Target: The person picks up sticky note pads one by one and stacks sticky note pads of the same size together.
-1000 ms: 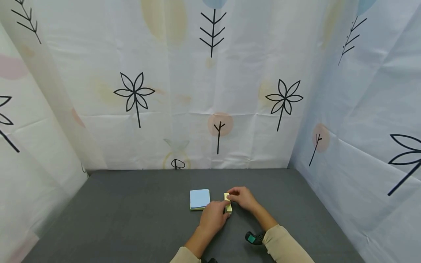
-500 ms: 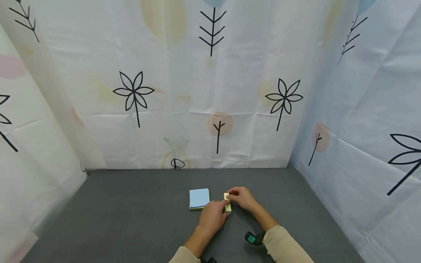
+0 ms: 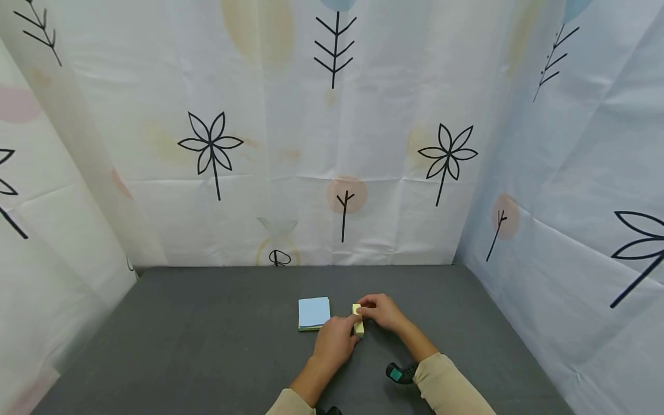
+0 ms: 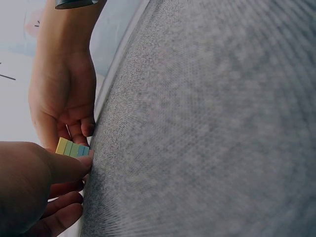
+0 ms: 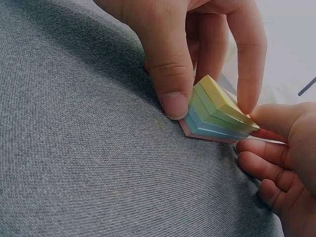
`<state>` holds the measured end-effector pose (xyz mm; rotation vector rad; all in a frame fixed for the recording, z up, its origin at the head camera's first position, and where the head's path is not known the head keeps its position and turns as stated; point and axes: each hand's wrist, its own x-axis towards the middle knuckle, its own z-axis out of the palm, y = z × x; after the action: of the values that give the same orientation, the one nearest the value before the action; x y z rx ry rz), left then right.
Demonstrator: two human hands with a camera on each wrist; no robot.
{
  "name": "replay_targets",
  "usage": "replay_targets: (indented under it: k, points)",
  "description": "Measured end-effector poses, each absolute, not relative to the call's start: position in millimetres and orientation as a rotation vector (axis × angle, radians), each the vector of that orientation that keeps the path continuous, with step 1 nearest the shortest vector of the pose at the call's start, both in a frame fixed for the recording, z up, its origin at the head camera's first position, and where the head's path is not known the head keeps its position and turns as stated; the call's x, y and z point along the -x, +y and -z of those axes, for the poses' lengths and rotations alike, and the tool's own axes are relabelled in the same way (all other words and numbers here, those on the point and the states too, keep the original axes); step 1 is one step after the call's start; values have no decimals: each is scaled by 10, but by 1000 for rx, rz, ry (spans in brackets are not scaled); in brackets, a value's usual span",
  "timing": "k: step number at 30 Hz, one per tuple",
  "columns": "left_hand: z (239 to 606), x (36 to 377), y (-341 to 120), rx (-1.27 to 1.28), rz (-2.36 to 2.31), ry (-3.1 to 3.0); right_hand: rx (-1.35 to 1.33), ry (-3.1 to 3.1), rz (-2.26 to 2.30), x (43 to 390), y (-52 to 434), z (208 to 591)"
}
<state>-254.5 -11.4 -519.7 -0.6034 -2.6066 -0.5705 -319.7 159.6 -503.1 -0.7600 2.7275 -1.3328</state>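
Both hands, left hand (image 3: pixel 336 341) and right hand (image 3: pixel 383 312), pinch the layered sticky-note pad (image 5: pixel 217 112), hiding most of it

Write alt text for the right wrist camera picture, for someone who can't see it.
Two hands pinch a small pad of sticky notes layered yellow, green, blue and pink, tilted up with its low edge on a grey fabric surface. The right hand grips it from above with thumb and fingers; the left hand holds its other end.

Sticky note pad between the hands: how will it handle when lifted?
The sticky note pad looks small and is probably light. Its coloured layers fan apart at one edge, so it may flex or split. Right hand and left hand both pinch it.
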Motion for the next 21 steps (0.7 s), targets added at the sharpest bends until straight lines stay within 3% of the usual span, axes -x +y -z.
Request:
replay_targets:
  k: [9,21]
  points:
    - [5189,2533,-110,592,562,-2605,927,2663,1452,3205,1636,5076]
    - [5196,2521,-118,593,571,-2582,693,2736,1378,3132,1561,5030]
